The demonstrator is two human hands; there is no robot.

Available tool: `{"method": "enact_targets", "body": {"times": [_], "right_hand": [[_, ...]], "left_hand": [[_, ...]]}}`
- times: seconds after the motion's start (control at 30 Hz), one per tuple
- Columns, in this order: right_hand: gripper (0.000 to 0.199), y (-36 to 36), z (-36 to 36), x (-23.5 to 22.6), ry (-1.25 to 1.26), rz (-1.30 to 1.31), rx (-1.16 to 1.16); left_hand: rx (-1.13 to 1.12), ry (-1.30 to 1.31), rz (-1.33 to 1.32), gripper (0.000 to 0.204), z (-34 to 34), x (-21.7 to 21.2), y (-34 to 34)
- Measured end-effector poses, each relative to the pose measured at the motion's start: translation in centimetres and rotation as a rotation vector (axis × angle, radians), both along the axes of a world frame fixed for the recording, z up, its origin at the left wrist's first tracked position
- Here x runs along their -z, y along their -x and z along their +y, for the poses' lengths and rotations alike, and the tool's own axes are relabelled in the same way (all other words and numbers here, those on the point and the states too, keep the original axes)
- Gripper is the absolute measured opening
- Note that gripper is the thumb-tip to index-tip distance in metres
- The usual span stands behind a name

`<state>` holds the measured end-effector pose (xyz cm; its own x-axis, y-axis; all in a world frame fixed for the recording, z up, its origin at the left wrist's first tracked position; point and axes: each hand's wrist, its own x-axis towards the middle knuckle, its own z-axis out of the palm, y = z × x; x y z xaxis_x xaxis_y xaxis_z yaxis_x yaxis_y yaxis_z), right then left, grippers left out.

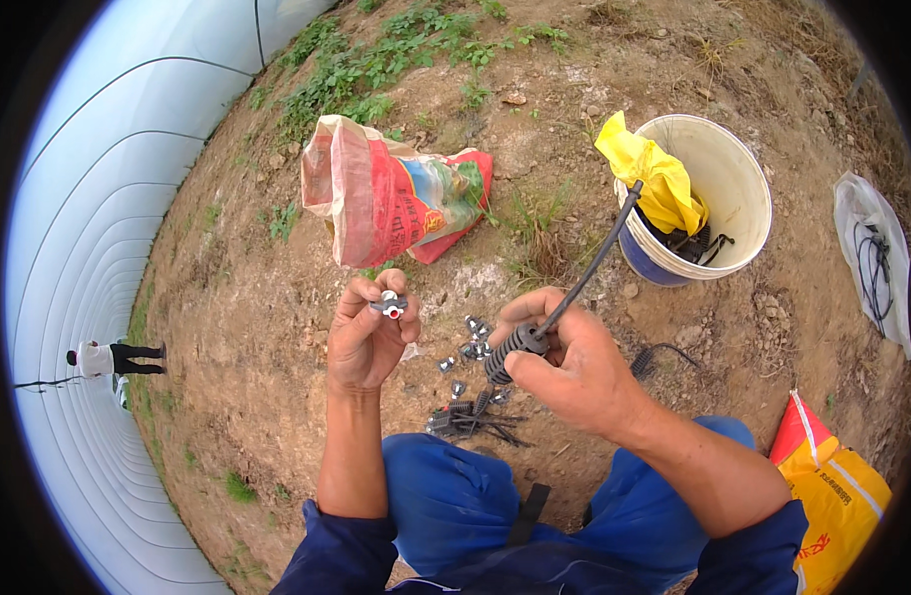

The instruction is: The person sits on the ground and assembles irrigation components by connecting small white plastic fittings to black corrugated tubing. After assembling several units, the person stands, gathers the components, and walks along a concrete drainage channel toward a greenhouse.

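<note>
L hand point(368, 332) pinches grey-white fitting point(390, 306) at left, fingertips nearly together, prob. to see its end; R hand point(574, 362) at right, fingers curled round black ribbed piece point(516, 351) w/ rod point(596, 255); loose fittings point(472, 350) nr, prob. for reach.

The coiled piece point(512, 354) is showing black, the fitting point(391, 306) is mixing grey, white and red, the bucket point(741, 188) is pairing white with blue, and the trousers point(448, 501) are showing bright blue.
</note>
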<state>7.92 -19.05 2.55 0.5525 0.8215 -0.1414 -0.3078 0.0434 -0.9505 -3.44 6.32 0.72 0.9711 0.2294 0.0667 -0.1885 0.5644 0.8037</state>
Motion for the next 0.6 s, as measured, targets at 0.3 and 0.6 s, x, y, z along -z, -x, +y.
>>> {"method": "enact_targets", "body": {"times": [0.3,0.6], "right_hand": [[0.021,0.4,0.2,0.0,0.053,-0.186,0.010],[0.019,0.7,0.6,-0.5,0.088,-0.203,0.067]], "left_hand": [[0.032,0.015,0.026,0.022,-0.4,-0.1,-0.1],[0.134,0.059,0.107,0.018,-1.8,0.1,-0.5]]}}
